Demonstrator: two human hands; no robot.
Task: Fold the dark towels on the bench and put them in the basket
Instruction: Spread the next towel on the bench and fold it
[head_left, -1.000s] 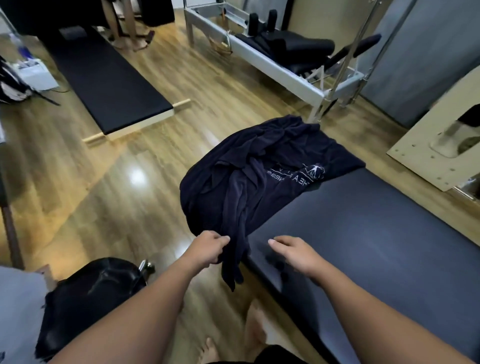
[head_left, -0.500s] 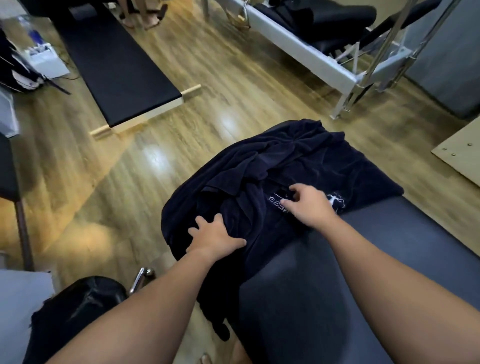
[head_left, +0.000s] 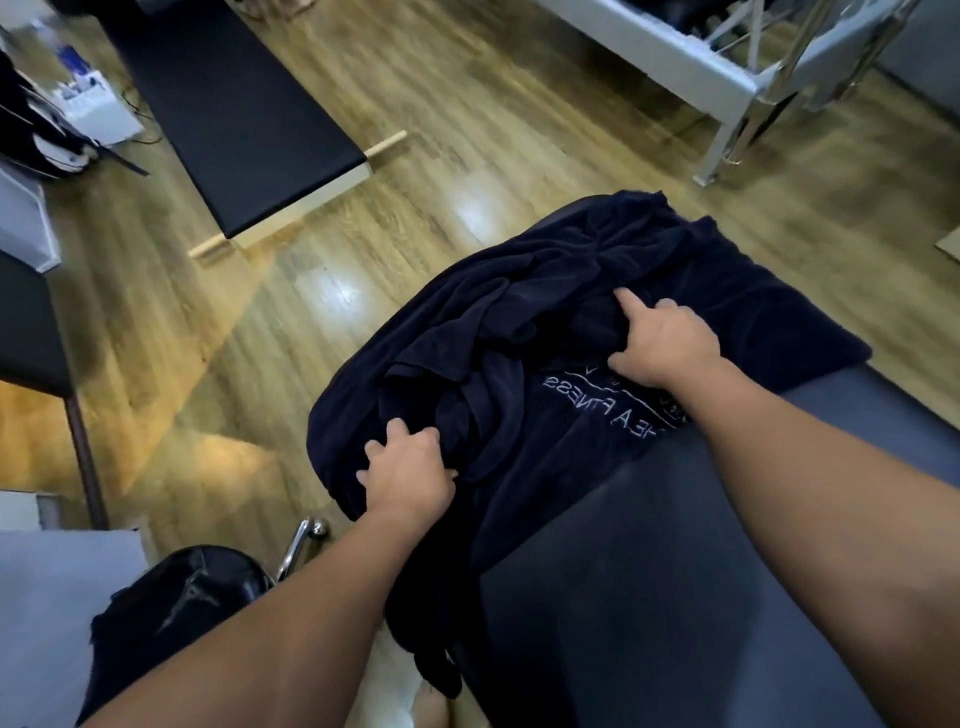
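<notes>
Towels (head_left: 545, 322) are bunched on the bench (head_left: 727, 571); folds are gripped by the left hand (head_left: 410, 473) and the right hand (head_left: 665, 343); lettering at 3 o'clock is partly covered.

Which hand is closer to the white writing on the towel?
Right. The right hand rests on the towel just above the white writing, covering part of it. The left hand grips bunched cloth off to the writing's left.

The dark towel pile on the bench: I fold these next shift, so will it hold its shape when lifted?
Probably not. The dark towel pile lies in soft creases and droops off the bench edge, so it looks floppy. Its thick folds suggest some weight. Both the left hand and right hand seem needed.
</notes>
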